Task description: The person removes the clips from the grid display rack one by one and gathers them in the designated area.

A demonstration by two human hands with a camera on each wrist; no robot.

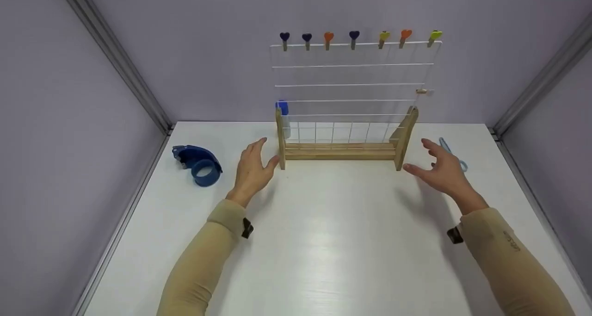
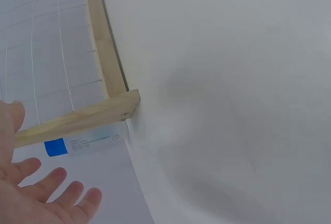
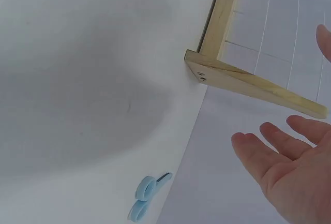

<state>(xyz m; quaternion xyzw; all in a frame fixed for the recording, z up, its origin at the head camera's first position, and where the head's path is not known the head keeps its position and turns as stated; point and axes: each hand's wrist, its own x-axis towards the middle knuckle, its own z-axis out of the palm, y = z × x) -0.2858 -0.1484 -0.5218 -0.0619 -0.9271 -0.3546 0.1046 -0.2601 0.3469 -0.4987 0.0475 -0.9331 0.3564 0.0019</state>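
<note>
A wooden stand (image 1: 340, 151) holds an upright white wire grid (image 1: 354, 84) with several heart-shaped clips (image 1: 354, 35) along its top wire. My left hand (image 1: 264, 155) is open beside the stand's left end post (image 1: 280, 140); its thumb is almost at the post, and I cannot tell whether it touches. My right hand (image 1: 418, 156) is open, a short gap from the slanted right end post (image 1: 405, 135). The left wrist view shows spread fingers (image 2: 57, 177) below the wooden foot (image 2: 77, 119). In the right wrist view an open palm (image 3: 292, 169) faces the right foot (image 3: 248, 81).
A blue tape dispenser (image 1: 198, 164) lies left of my left hand. Light blue scissors (image 1: 454, 155) (image 3: 147, 195) lie behind my right hand. A white bottle with a blue cap (image 1: 283, 117) stands behind the left post. Grey walls close in the white table (image 1: 323, 242) on three sides.
</note>
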